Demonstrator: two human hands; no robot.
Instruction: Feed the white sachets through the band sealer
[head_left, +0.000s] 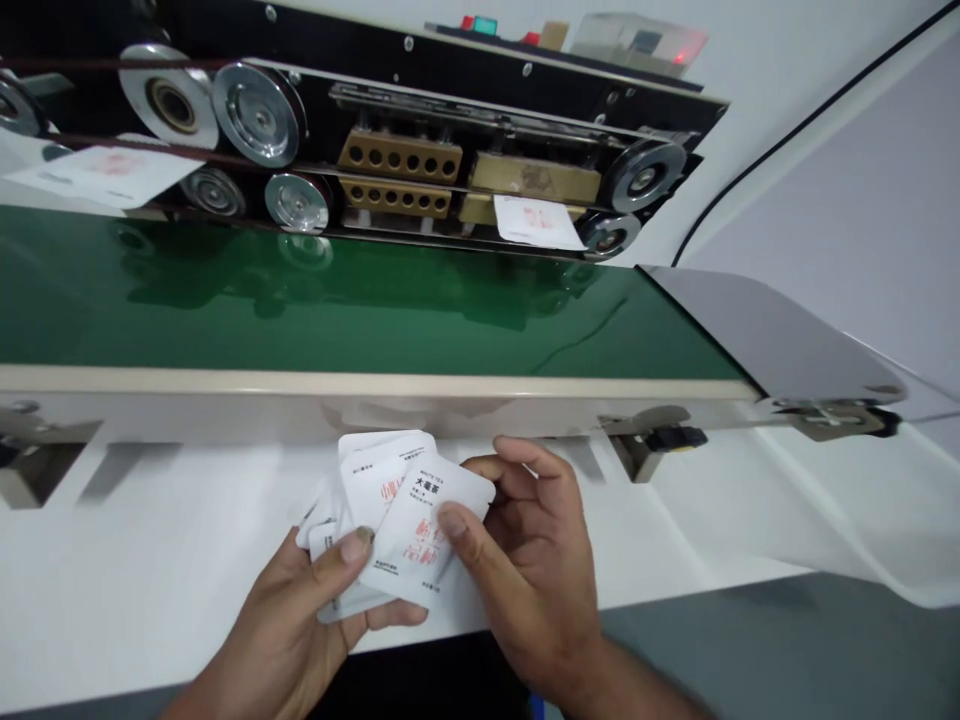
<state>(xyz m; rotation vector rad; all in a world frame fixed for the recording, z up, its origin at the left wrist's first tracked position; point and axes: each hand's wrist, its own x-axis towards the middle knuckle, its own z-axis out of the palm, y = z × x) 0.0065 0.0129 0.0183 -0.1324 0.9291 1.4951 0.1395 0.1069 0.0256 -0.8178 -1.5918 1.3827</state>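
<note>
Sachets [405, 540] fan out, white with red and black print.

From my remote seat I see a plain, pale whitish wall [780, 60] with a thin black cable [795, 135] slanting across it. Lower down, a smooth white worktop [172, 570] spreads above a dull grey-green floor [810, 650] under soft light.
</note>
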